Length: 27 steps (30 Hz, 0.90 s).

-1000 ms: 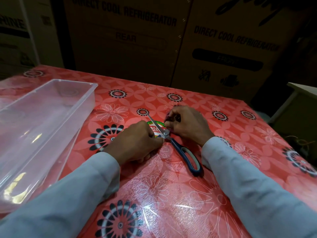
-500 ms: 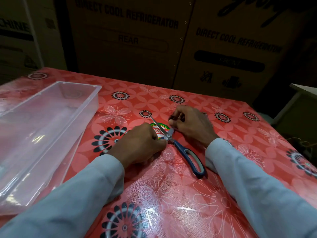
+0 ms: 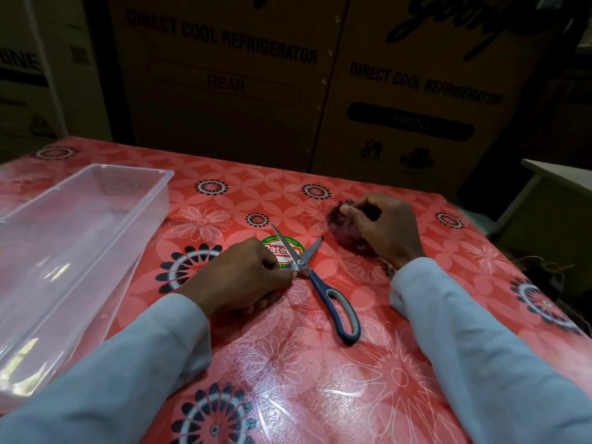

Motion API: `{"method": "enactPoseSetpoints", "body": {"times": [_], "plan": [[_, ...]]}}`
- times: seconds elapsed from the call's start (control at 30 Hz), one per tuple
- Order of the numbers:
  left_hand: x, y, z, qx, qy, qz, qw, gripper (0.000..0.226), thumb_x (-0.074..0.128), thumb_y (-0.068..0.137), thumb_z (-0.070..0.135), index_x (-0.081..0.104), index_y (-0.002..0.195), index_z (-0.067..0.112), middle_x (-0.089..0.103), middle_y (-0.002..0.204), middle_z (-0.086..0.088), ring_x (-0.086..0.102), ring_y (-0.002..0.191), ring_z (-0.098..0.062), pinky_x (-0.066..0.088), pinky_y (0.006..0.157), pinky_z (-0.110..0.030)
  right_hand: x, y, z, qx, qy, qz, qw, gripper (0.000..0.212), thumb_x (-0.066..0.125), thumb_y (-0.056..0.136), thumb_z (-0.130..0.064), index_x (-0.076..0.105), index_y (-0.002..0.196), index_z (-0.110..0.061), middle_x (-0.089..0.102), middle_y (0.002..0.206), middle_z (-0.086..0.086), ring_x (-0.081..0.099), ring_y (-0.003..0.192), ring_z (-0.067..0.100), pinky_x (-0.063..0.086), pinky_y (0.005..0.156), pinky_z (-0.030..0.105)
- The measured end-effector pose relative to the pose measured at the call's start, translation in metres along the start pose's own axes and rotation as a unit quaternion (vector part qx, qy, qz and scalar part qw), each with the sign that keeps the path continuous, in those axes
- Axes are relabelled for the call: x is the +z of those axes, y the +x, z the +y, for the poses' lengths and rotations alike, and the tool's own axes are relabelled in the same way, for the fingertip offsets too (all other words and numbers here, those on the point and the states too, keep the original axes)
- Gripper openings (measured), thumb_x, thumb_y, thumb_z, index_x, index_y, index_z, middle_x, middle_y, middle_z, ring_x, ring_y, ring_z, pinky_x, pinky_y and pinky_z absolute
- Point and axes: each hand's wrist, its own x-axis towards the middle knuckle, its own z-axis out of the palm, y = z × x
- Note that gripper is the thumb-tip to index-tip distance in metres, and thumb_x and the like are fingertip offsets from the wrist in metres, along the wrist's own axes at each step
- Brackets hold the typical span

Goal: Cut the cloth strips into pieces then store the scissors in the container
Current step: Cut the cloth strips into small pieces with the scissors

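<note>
Big brown cardboard boxes [image 3: 224, 75] stand at the back w/ "DIRECT COOL REFRIGERATOR" on them. In front is the bench [image 3: 320, 379], covered w/ a shiny red cloth w/ flower prints.

On the left side of the bench sits a long clear plastic container [image 3: 64, 251]. I see nothing in it.

Two arms in pale sleeves [image 3: 496, 363] reach in from the bottom.

The left hand [image 3: 243, 277] rests on the bench near the middle, fingers curled under in a loose fist. Its fingertips are right by the scissors' screw, maybe touching. Can't tell if its grip holds anything; the fingers hide that.

The right hand [image 3: 384, 225] is farther back and to the right. Its grip is closed on a dark reddish bunch of cloth [image 3: 342, 225], pressed to the bench. The bunch is blurry, so can't make out strips or pieces.

The scissors [image 3: 320, 283] lie flat on the bench between the two hands, well apart from the container. Blades are open in a V, tips pointing away from the person. Blue-and-grey handle points back toward the person. Blades lie over a small round green and red sticker [image 3: 282, 251].
</note>
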Motion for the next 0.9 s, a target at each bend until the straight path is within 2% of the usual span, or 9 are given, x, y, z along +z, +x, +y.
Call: {"method": "enactPoseSetpoints", "body": {"times": [0.1, 0.17, 0.23, 0.33, 0.43, 0.5, 0.6, 0.77, 0.9], "plan": [[0.0, 0.0, 0.001, 0.0, 0.007, 0.001, 1.0, 0.04, 0.066, 0.089, 0.038, 0.068, 0.063, 0.008, 0.056, 0.041, 0.004, 0.047, 0.031, -0.01, 0.035, 0.034, -0.015, -0.01, -0.008, 0.009, -0.024, -0.002, -0.15, 0.988, 0.033, 0.075, 0.08, -0.044, 0.076, 0.097, -0.016, 0.073, 0.093, -0.002, 0.067, 0.083, 0.012, 0.058, 0.073, 0.033], [0.0, 0.0, 0.001, 0.001, 0.009, 0.003, 1.0, 0.039, 0.066, 0.089, 0.038, 0.068, 0.062, 0.009, 0.057, 0.041, 0.004, 0.048, 0.031, -0.011, 0.035, 0.035, -0.014, -0.012, -0.01, 0.014, -0.045, -0.033, -0.222, 0.973, 0.038, 0.078, 0.081, -0.035, 0.073, 0.112, -0.014, 0.071, 0.107, 0.002, 0.065, 0.096, 0.015, 0.057, 0.085, 0.036], [0.0, 0.0, 0.0, 0.001, 0.003, 0.003, 1.0, 0.039, 0.067, 0.088, 0.038, 0.068, 0.062, 0.01, 0.057, 0.041, 0.003, 0.048, 0.032, -0.011, 0.035, 0.035, -0.014, -0.016, -0.01, 0.019, -0.063, -0.038, -0.217, 0.973, 0.041, 0.079, 0.081, -0.026, 0.07, 0.118, -0.011, 0.07, 0.114, 0.005, 0.064, 0.103, 0.019, 0.055, 0.091, 0.037], [0.0, -0.001, 0.001, 0.001, -0.002, 0.003, 1.0, 0.039, 0.067, 0.089, 0.038, 0.068, 0.063, 0.009, 0.057, 0.041, 0.003, 0.049, 0.033, -0.011, 0.036, 0.035, -0.015, -0.023, -0.01, 0.023, -0.082, -0.103, -0.169, 0.977, 0.047, 0.079, 0.079, -0.04, 0.071, 0.113, -0.01, 0.07, 0.112, 0.007, 0.065, 0.101, 0.022, 0.055, 0.084, 0.035], [0.0, 0.0, -0.001, 0.002, -0.002, 0.006, 1.0, 0.04, 0.066, 0.088, 0.038, 0.07, 0.065, 0.006, 0.058, 0.042, 0.003, 0.049, 0.033, -0.013, 0.036, 0.035, -0.015, -0.035, -0.008, 0.024, -0.067, -0.093, -0.229, 0.967, 0.053, 0.08, 0.075, -0.044, 0.07, 0.116, -0.012, 0.068, 0.114, 0.005, 0.061, 0.103, 0.019, 0.052, 0.085, 0.033], [0.0, 0.0, -0.001, 0.006, 0.004, 0.007, 1.0, 0.041, 0.066, 0.088, 0.039, 0.07, 0.066, 0.004, 0.058, 0.043, 0.002, 0.05, 0.034, -0.014, 0.035, 0.036, -0.014, -0.037, -0.007, 0.026, -0.074, -0.083, -0.249, 0.962, 0.044, 0.08, 0.08, -0.026, 0.069, 0.119, -0.011, 0.069, 0.117, 0.007, 0.063, 0.106, 0.021, 0.049, 0.089, 0.03], [0.0, 0.0, -0.001, 0.007, 0.011, 0.007, 1.0, 0.041, 0.066, 0.089, 0.038, 0.068, 0.062, 0.008, 0.057, 0.04, 0.004, 0.05, 0.032, -0.012, 0.034, 0.035, -0.013, -0.032, -0.008, 0.026, -0.094, -0.063, -0.188, 0.976, 0.027, 0.074, 0.085, -0.007, 0.073, 0.112, -0.007, 0.073, 0.11, 0.011, 0.068, 0.098, 0.022, 0.056, 0.086, 0.035], [0.0, 0.001, -0.001, 0.013, 0.014, 0.011, 1.0, 0.041, 0.066, 0.088, 0.039, 0.069, 0.062, 0.008, 0.058, 0.043, 0.003, 0.049, 0.032, -0.012, 0.034, 0.035, -0.013, -0.017, -0.012, 0.006, -0.044, 0.048, -0.104, 0.992, 0.012, 0.075, 0.085, -0.011, 0.076, 0.097, -0.011, 0.075, 0.09, 0.003, 0.071, 0.079, 0.015, 0.061, 0.072, 0.035], [0.001, 0.001, -0.001, 0.01, 0.012, 0.011, 1.0, 0.039, 0.066, 0.089, 0.038, 0.069, 0.064, 0.008, 0.057, 0.042, 0.004, 0.048, 0.031, -0.011, 0.034, 0.034, -0.014, -0.013, -0.011, -0.016, -0.012, 0.127, -0.137, 0.982, 0.006, 0.073, 0.086, -0.013, 0.075, 0.09, -0.009, 0.074, 0.08, 0.003, 0.071, 0.069, 0.018, 0.06, 0.066, 0.035]]}}
